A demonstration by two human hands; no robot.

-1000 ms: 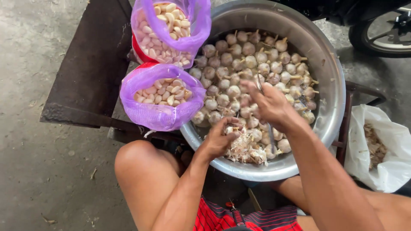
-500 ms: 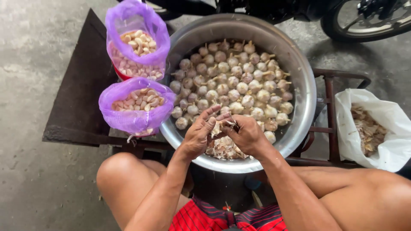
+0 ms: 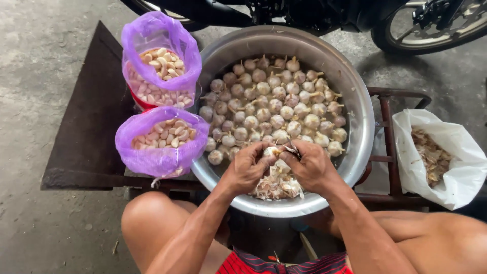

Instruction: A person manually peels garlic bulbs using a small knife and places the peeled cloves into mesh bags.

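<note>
A wide metal basin point(image 3: 361, 109) holds several whole garlic bulbs point(image 3: 276, 99) and, at its near edge, a small heap of papery skins point(image 3: 276, 186). Over that heap my left hand point(image 3: 247, 168) and my right hand point(image 3: 311, 165) meet, both gripping one garlic bulb point(image 3: 273, 151) between the fingertips. The bulb's dry stem pokes out between my thumbs. My bare knees sit below the basin.
Two purple mesh bags with peeled cloves sit left of the basin, one nearer point(image 3: 158, 139) and one farther point(image 3: 161, 66). A white plastic bag point(image 3: 446, 157) with skins lies to the right. The basin rests on a dark low rack point(image 3: 86, 127). Motorbike wheels point(image 3: 431, 25) stand behind.
My right hand came back from the middle of the basin with a bulb and met my left hand at the near edge. Both now grip the bulb together.
</note>
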